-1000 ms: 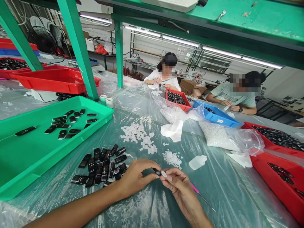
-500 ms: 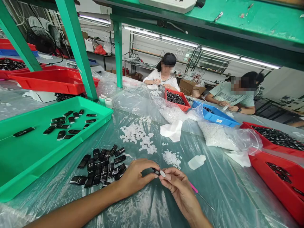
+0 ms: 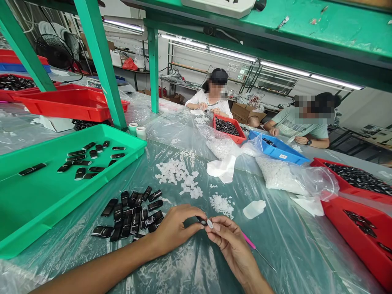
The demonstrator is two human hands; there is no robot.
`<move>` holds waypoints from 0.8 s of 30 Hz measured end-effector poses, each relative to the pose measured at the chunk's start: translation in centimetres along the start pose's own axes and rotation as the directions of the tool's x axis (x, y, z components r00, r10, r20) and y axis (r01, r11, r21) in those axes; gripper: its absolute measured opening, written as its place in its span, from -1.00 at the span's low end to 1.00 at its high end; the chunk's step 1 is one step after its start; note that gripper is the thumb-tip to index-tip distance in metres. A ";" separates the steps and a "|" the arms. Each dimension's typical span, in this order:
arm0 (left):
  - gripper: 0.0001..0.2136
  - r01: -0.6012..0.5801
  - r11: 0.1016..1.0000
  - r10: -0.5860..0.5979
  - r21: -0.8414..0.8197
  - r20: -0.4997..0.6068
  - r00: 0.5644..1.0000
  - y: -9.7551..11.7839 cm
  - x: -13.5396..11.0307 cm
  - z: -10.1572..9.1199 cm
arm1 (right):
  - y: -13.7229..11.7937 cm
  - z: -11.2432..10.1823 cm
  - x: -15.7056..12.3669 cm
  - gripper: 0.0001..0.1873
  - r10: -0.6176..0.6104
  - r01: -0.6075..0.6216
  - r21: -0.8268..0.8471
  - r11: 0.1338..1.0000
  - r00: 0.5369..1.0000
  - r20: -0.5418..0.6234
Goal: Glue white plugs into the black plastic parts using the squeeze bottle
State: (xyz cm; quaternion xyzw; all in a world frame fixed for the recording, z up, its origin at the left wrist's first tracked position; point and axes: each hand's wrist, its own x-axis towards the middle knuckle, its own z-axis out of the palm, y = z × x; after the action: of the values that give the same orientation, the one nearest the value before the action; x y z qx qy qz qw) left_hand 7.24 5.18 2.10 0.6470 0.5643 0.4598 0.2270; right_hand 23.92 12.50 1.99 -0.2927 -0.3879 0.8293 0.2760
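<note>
Between thumb and forefinger, my left hand [image 3: 177, 222] pinches a small black plastic casing [image 3: 201, 221]. A pale oval piece [image 3: 210, 223] sits at the casing's right end, and the fingertips of my right hand [image 3: 228, 234] are closed on it. Whether the oval is joined to the casing I cannot tell. A heap of similar black casings [image 3: 131, 216] lies left of my left hand. Beyond my hands are a pile of white flat pieces [image 3: 176, 173] and a pile of smaller white bits [image 3: 222, 205]. A pink-handled thin tool [image 3: 249, 241] lies partly behind my right hand.
A green tray [image 3: 70, 200] with several black casings stands on the left. A white bottle [image 3: 254, 209] lies at right, near red trays [image 3: 352, 228] and a bag of white pieces [image 3: 278, 175]. A green post [image 3: 101, 61] rises at left. Two people work across the table.
My hands stay almost still, holding the same casing and oval piece. Across the table, the person at the right has moved one hand away from the other.
</note>
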 end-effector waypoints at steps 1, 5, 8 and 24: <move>-0.85 -0.005 1.000 0.005 0.003 -0.003 1.000 -0.1 0.0 0.0 | 0.0 0.0 0.0 -0.89 0.003 -0.003 0.000 1.000 1.000 -0.002; -0.85 -0.022 1.000 0.022 0.005 -0.013 1.000 -0.3 0.0 0.1 | 0.1 0.1 0.1 -0.89 0.006 -0.006 -0.001 1.000 1.000 -0.003; -0.85 -0.009 1.000 0.009 -0.028 -0.012 1.000 -0.2 0.1 0.1 | 0.1 0.1 0.1 -0.88 0.010 -0.010 -0.004 1.000 1.000 -0.003; -0.88 0.193 0.822 -0.168 -0.536 0.096 0.981 0.3 0.4 0.2 | 0.1 0.0 -0.1 -0.94 -0.060 0.061 -0.026 0.998 0.998 0.026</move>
State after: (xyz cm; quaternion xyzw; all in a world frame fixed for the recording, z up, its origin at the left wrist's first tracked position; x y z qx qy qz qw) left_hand 7.58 5.56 2.39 0.5098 0.4644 0.5626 0.4560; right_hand 23.94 12.37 1.96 -0.2739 -0.4110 0.8189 0.2922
